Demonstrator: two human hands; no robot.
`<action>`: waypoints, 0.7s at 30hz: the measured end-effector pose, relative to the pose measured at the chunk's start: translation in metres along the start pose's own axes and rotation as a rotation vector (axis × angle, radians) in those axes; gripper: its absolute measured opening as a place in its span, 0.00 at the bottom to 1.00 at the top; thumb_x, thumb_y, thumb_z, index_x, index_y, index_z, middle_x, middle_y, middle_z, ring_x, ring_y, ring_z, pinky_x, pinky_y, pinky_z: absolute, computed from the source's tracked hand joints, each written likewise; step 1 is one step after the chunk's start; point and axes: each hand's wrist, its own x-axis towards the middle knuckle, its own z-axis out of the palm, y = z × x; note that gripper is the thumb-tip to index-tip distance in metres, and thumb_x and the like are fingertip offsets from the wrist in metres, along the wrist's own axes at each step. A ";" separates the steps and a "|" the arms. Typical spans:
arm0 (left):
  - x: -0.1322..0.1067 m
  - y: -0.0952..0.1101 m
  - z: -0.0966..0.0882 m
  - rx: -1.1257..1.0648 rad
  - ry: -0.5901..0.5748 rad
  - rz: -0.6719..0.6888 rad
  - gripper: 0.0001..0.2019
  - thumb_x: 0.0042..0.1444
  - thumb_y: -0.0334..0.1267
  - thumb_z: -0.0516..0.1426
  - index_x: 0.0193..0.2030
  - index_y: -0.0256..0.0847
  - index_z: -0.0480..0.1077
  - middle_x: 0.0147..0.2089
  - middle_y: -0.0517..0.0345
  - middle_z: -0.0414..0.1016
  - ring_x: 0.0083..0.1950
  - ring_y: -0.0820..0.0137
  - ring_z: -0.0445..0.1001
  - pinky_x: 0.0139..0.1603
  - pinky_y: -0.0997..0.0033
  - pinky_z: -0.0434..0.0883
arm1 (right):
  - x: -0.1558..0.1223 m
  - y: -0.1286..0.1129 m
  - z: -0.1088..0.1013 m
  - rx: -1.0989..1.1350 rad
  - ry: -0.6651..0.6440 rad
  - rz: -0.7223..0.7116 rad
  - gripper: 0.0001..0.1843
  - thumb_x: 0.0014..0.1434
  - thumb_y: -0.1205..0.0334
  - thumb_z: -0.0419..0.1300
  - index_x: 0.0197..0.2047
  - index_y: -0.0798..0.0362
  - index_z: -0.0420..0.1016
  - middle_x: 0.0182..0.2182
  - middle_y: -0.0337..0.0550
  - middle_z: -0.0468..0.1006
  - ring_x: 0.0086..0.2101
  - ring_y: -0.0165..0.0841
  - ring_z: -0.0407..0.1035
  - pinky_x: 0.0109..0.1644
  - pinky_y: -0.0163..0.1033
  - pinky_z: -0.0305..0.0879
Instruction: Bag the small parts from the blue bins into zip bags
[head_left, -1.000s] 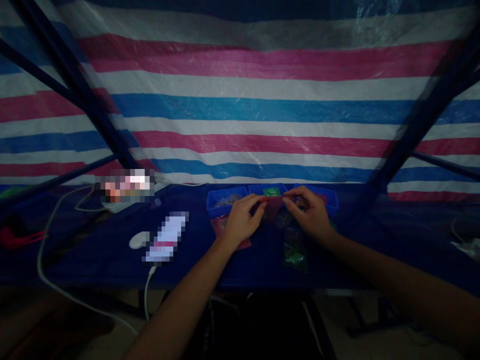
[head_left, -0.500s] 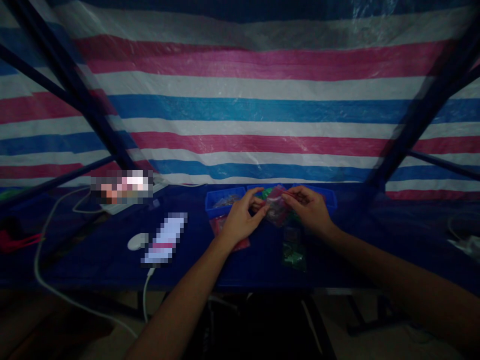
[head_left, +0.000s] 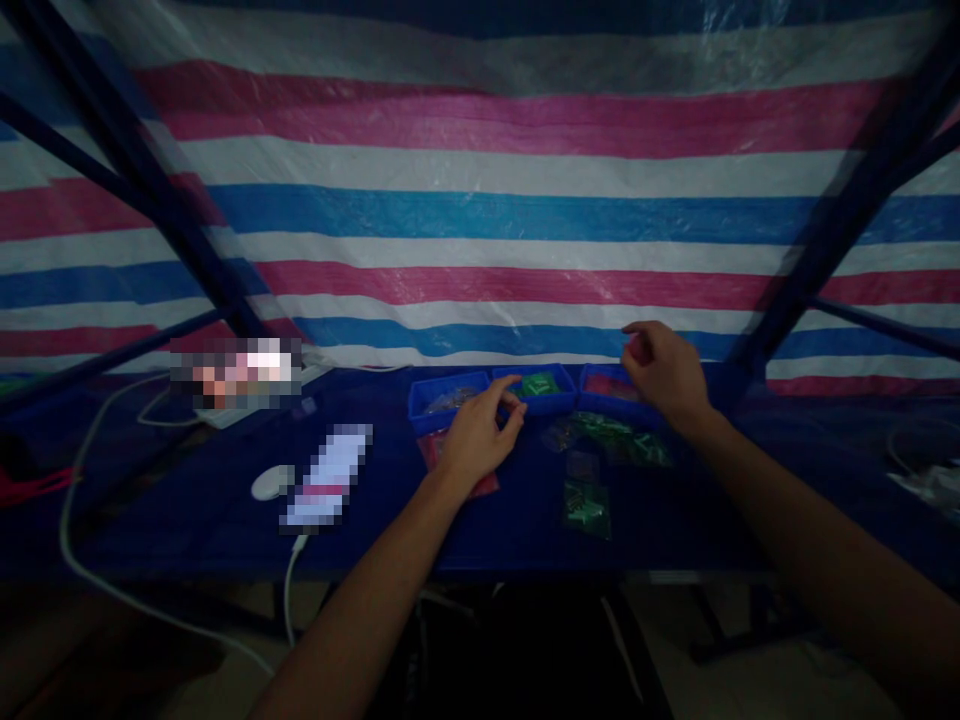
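- The left hand (head_left: 480, 432) rests low over the red bags (head_left: 486, 486), covering much of them. Thumb and forefinger stand apart, with nothing that I can see between them; the wrist looks settled there, perhaps to steady the arm close to the bins.
- The right hand (head_left: 667, 372) hangs raised at the far side, by the right end of the right bin (head_left: 609, 403). Its fingers are curled, and a reddish patch shows among them; from here I can't tell whether that is a bag or just skin in poor light.
- Three bins line the table's (head_left: 517, 535) far edge, side by side, likely so that either hand can reach them without leaning. The left bin (head_left: 421, 412) holds small, dull bits, the middle bin (head_left: 551, 404) green packs (head_left: 540, 383), the right bin something red; one colour to each seems meant to keep kinds apart.
- Green bags (head_left: 587, 508) lie flat before the bins, some nearer the person, with a clear bag (head_left: 559, 436) beside the farther ones. They sit between the two forearms, where both hands could get at them.
- Off to the left lie the phone (head_left: 330, 475), its cable (head_left: 298, 545) plugged in, and a white disc (head_left: 270, 483), all well apart from the bags, presumably to stay out of the way.
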 end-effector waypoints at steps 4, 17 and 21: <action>0.000 -0.001 0.000 0.008 -0.010 -0.003 0.19 0.68 0.36 0.56 0.65 0.45 0.66 0.46 0.57 0.81 0.44 0.66 0.80 0.48 0.63 0.75 | -0.009 0.006 0.019 -0.115 -0.379 -0.019 0.20 0.63 0.61 0.63 0.58 0.51 0.74 0.43 0.49 0.83 0.38 0.42 0.77 0.42 0.43 0.69; 0.000 0.002 0.001 0.038 -0.049 0.021 0.15 0.69 0.38 0.56 0.60 0.45 0.71 0.45 0.56 0.82 0.45 0.64 0.80 0.49 0.60 0.76 | -0.010 -0.005 0.011 0.188 -0.280 -0.046 0.19 0.70 0.47 0.56 0.49 0.51 0.81 0.39 0.47 0.85 0.35 0.40 0.77 0.42 0.44 0.70; 0.000 0.003 0.000 0.058 -0.068 0.038 0.13 0.69 0.37 0.56 0.58 0.43 0.73 0.46 0.55 0.82 0.48 0.63 0.80 0.54 0.58 0.76 | -0.022 -0.024 0.012 0.226 -0.526 -0.325 0.14 0.65 0.50 0.64 0.49 0.46 0.83 0.39 0.46 0.84 0.41 0.42 0.77 0.47 0.46 0.71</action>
